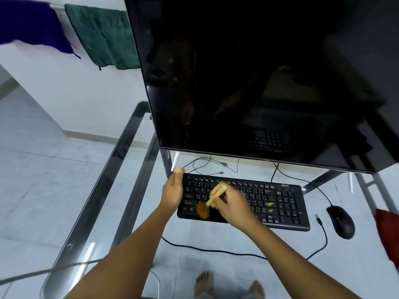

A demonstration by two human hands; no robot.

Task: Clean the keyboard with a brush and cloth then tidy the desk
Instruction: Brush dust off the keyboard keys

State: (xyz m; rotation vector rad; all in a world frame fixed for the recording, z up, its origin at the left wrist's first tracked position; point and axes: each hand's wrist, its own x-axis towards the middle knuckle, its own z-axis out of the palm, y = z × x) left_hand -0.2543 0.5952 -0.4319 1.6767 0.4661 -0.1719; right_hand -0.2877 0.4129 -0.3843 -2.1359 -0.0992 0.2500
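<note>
We were mid-brushing: right hand point(232, 202) pinched the brush point(207, 203), bristles on the keyboard's point(280, 203) lower-left keys. Left hand point(172, 190), open, steadied its left edge. Next, probably: sweep rightward, then the cloth point(388, 236) at desk's right.

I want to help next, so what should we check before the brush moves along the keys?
1. Brush gripped in right hand: ok.
2. Left hand steadying the keyboard at its left end: ok.
3. Bristles on the keys: ok, though blurred.
4. Mouse clear of the keyboard: ok.
5. Red cloth near, at the right edge: ok.
6. Keys on the left dust-free: cannot tell.
</note>
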